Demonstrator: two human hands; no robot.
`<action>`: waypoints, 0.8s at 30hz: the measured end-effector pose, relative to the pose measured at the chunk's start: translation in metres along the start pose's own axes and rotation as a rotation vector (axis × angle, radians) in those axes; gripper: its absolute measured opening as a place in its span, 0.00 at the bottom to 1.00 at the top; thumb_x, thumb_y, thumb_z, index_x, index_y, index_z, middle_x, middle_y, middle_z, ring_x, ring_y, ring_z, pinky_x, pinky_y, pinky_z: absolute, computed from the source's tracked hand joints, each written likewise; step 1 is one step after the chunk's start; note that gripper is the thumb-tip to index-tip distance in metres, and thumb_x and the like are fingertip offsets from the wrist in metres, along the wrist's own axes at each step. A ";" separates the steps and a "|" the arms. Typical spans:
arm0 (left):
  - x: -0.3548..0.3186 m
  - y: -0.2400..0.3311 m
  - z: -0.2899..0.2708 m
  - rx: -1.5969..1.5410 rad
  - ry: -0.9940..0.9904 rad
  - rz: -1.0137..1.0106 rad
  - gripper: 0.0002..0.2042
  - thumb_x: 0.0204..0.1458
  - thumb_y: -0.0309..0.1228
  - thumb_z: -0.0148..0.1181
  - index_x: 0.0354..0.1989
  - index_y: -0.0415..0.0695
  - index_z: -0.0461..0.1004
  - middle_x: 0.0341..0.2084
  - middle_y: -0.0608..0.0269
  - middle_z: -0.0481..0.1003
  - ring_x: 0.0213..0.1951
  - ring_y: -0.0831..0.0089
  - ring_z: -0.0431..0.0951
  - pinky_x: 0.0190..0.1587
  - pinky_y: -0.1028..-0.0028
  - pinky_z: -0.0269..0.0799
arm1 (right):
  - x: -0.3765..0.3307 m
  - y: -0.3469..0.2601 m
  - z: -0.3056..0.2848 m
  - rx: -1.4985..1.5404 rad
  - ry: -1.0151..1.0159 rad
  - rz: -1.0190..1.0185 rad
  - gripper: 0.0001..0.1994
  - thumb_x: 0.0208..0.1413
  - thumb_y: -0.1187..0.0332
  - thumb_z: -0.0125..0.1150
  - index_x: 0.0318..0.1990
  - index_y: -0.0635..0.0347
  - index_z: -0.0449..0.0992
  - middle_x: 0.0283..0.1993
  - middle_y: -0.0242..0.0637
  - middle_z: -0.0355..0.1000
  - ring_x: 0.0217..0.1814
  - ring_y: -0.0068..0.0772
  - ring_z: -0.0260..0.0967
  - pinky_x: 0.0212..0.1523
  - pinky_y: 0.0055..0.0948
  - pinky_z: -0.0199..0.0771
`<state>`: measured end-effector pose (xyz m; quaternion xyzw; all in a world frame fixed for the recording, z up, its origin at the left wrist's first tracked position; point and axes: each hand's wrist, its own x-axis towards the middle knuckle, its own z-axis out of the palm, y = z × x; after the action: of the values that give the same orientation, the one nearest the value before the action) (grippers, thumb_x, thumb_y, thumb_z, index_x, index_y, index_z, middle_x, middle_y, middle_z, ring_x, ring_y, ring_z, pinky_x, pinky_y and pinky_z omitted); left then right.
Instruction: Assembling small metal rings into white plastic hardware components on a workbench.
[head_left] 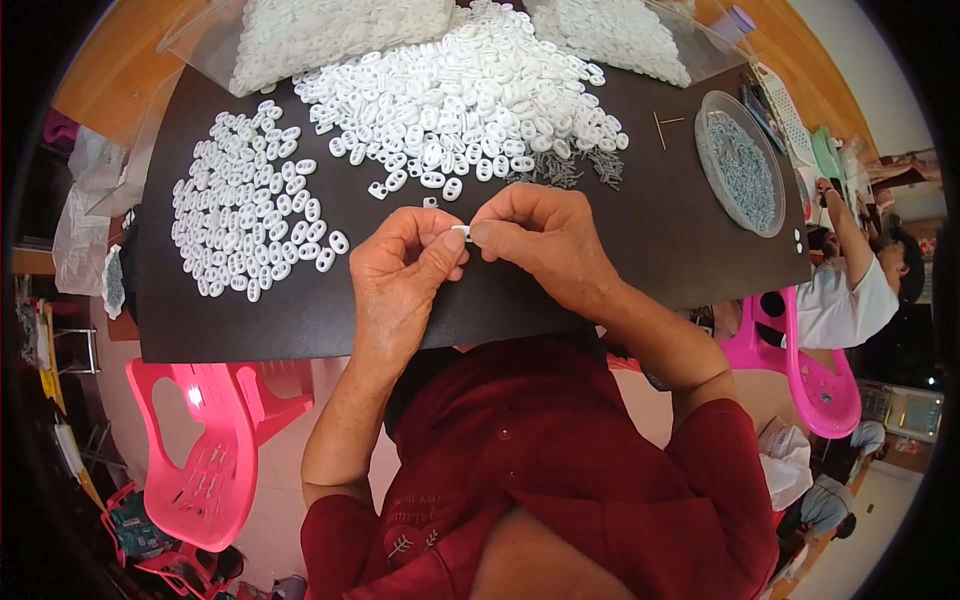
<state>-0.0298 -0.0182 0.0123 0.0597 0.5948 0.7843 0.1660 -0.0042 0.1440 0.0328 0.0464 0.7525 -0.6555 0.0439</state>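
Your left hand (pixel 400 275) and right hand (pixel 545 240) both pinch one small white oval plastic piece (pixel 461 232) above the black-covered bench (pixel 660 250), near the loose white pile (pixel 470 95).

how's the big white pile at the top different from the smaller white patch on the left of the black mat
The big pile is heaped, pieces stacked on one another; the left patch lies spread flat, mostly one layer. The big pile has small dark metal pins at its near edge; the left patch has none. Both are small white oval plastic pieces on the black mat.
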 end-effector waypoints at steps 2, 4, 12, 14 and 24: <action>-0.002 0.004 -0.002 0.115 -0.022 -0.039 0.06 0.49 0.24 0.61 0.34 0.36 0.74 0.24 0.68 0.73 0.25 0.85 0.69 0.30 0.86 0.65 | 0.000 0.002 0.001 0.024 0.002 -0.003 0.05 0.49 0.73 0.60 0.29 0.66 0.75 0.24 0.28 0.71 0.27 0.13 0.64 0.29 0.15 0.63; -0.005 0.002 -0.003 0.183 -0.059 -0.018 0.04 0.49 0.23 0.60 0.31 0.37 0.73 0.22 0.71 0.70 0.24 0.87 0.66 0.27 0.86 0.62 | 0.000 0.003 0.002 0.049 0.001 -0.006 0.05 0.49 0.73 0.60 0.29 0.66 0.75 0.25 0.28 0.71 0.28 0.13 0.64 0.29 0.15 0.63; -0.012 0.000 -0.003 0.374 -0.034 0.126 0.03 0.50 0.22 0.60 0.32 0.36 0.75 0.24 0.69 0.72 0.26 0.86 0.68 0.30 0.86 0.64 | -0.006 0.005 0.007 -0.057 0.044 -0.185 0.04 0.51 0.73 0.57 0.31 0.64 0.74 0.26 0.28 0.70 0.27 0.13 0.62 0.27 0.18 0.65; -0.012 -0.002 -0.002 0.489 -0.024 0.360 0.05 0.49 0.21 0.60 0.34 0.35 0.75 0.24 0.67 0.73 0.27 0.83 0.70 0.31 0.84 0.66 | -0.008 0.004 0.005 -0.038 0.026 -0.145 0.04 0.51 0.73 0.59 0.34 0.65 0.74 0.30 0.28 0.70 0.31 0.14 0.64 0.33 0.18 0.66; -0.017 -0.011 0.011 -0.126 0.057 0.065 0.09 0.50 0.23 0.61 0.39 0.35 0.74 0.27 0.69 0.72 0.26 0.85 0.68 0.31 0.85 0.65 | -0.025 0.017 0.018 0.050 0.169 -0.150 0.07 0.51 0.77 0.61 0.38 0.64 0.73 0.34 0.28 0.70 0.36 0.12 0.65 0.37 0.16 0.67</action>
<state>-0.0088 -0.0106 0.0066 0.0463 0.5464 0.8266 0.1268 0.0229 0.1280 0.0171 0.0463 0.7383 -0.6692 -0.0702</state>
